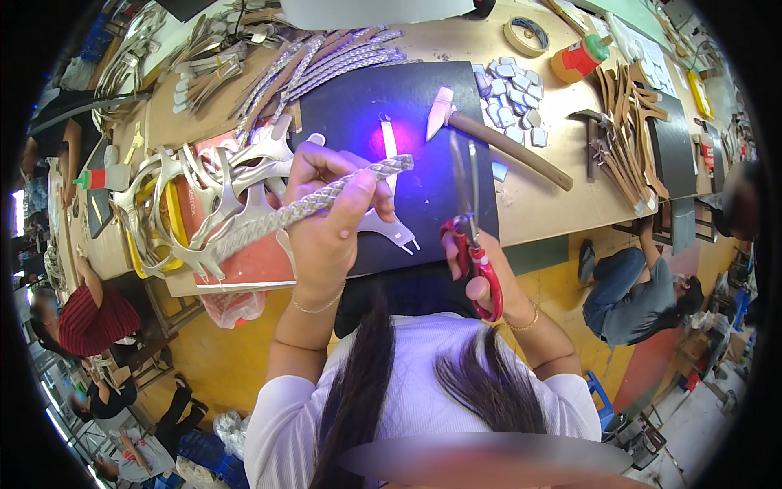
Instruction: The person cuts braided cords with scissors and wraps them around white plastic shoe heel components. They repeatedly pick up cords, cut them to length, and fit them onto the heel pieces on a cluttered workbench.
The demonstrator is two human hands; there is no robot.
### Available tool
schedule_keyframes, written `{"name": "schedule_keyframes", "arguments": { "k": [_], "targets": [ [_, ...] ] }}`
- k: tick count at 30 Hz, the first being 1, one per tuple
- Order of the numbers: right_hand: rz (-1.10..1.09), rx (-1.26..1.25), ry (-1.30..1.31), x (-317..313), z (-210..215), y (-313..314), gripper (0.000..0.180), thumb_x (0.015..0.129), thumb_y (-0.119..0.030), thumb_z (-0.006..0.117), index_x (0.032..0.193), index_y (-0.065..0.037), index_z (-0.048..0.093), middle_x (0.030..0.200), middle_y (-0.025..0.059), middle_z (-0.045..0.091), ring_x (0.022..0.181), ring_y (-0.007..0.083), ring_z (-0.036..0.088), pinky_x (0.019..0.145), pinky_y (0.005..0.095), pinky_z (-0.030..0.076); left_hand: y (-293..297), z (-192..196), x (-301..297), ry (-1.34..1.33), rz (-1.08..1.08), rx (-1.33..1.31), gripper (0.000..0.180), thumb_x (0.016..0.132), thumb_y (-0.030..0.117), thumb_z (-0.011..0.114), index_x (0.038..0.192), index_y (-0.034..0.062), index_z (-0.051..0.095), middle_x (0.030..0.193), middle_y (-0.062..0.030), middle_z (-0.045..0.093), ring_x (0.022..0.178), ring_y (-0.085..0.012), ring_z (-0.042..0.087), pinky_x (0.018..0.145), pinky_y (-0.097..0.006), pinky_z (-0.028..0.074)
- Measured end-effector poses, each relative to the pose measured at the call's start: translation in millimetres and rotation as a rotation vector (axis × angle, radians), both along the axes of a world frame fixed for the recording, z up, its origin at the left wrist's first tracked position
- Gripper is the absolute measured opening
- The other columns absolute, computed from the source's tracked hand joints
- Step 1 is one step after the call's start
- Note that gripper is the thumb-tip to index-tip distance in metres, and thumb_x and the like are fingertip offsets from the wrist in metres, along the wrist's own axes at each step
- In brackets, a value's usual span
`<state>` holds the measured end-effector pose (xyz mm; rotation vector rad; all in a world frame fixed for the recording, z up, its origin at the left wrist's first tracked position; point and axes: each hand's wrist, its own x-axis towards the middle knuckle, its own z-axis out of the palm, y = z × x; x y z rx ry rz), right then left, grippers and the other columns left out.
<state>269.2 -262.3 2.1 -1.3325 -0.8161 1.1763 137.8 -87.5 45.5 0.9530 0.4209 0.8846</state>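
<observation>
My left hand (322, 232) is closed around a silver braided strap (301, 209), pinching it near its right end between thumb and fingers. The strap's other end runs down to the left over silver cut-out shoe-upper pieces (244, 200). In my right hand (503, 273) is a pair of scissors (484, 277) with red handles, blades pointing up and away. The strap's end is apart from the blades. Under both hands lies a black mat (342, 102). On it a pale silver strap piece (390, 151), lit blue and red, sits beyond my left hand.
A wooden-handled hammer (513, 152) crosses the mat's right edge. Behind it are many small pale tabs (511, 94), a tape roll (527, 37) and a glue bottle (580, 59). Braided straps (342, 65) lie at the back left, tan strips (623, 134) and another hammer (592, 130) at right. People sit on both sides.
</observation>
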Motion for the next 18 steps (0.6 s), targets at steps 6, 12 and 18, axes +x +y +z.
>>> {"name": "schedule_keyframes", "arguments": {
  "k": [6, 12, 18],
  "targets": [
    [0.093, 0.005, 0.079, -18.5, 1.1, 8.4, 0.087, 0.072, -0.089, 0.054, 0.092, -0.004, 0.048, 0.075, 0.0026, 0.043, 0.062, 0.0137, 0.043, 0.057, 0.0292, 0.038, -17.2, -5.3, 2.9, 0.088, 0.148, 0.177, 0.019, 0.095, 0.001, 0.062, 0.111, -0.0007, 0.051, 0.093, -0.0137, 0.062, 0.074, -0.0184, 0.067, 0.065, -0.034, 0.058],
    [0.055, 0.023, -0.007, -15.4, 9.6, 14.2, 0.085, 0.073, -0.088, 0.055, 0.085, -0.004, 0.046, 0.072, 0.0062, 0.042, 0.063, 0.0189, 0.043, 0.059, 0.0326, 0.039, -16.0, -19.9, -2.2, 0.337, 0.268, 0.929, 0.047, 0.085, 0.0, 0.075, 0.126, 0.0003, 0.053, 0.12, -0.0253, 0.067, 0.101, -0.0321, 0.07, 0.091, -0.042, 0.054],
    [0.023, 0.019, -0.046, -17.1, 14.0, 16.4, 0.085, 0.071, -0.087, 0.058, 0.082, -0.004, 0.046, 0.07, 0.0077, 0.043, 0.062, 0.0228, 0.044, 0.059, 0.0349, 0.04, -20.8, -28.5, 4.7, 0.412, 0.337, 1.204, 0.054, 0.081, 0.004, 0.08, 0.128, 0.002, 0.054, 0.118, -0.0269, 0.068, 0.115, -0.0405, 0.066, 0.107, -0.052, 0.04]
  ]
}}
